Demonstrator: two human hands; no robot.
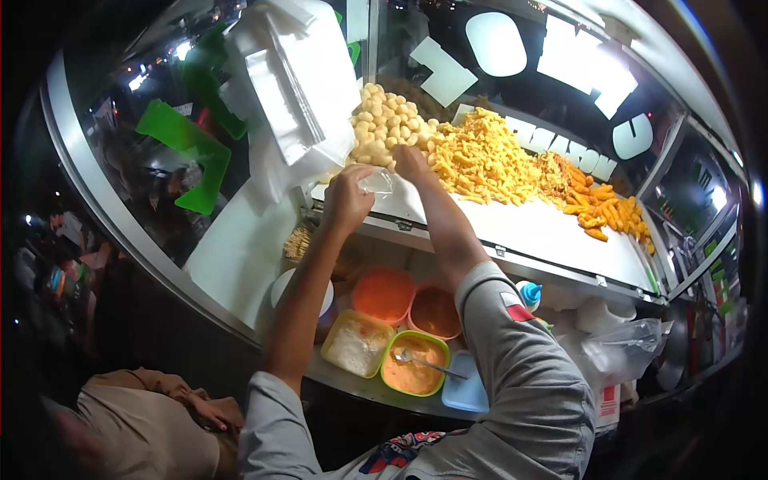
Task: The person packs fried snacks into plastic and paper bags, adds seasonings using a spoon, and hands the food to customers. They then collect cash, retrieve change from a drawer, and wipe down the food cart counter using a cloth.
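Fingers wrapped round its edge, my left hand (pixel 350 194) holds a small clear plastic bag (pixel 376 183) just in front of the heap of pale round snacks (pixel 388 120). My right hand (pixel 412 164) is at the near edge of that heap, just right of the bag, its fingers bent and partly hidden among the pieces. Whether it grips any piece cannot be made out. To the right of my right hand lies a pile of yellow fried snacks (pixel 484 160) on the white counter (pixel 512 228).
Orange fried sticks (pixel 612 212) lie at the right. Below the counter are sauce tubs, one an orange sauce tub (pixel 416 376) with a spoon, and a white tub (pixel 352 344). White bags (pixel 292 88) hang upper left. Another person (pixel 160 424) is at lower left.
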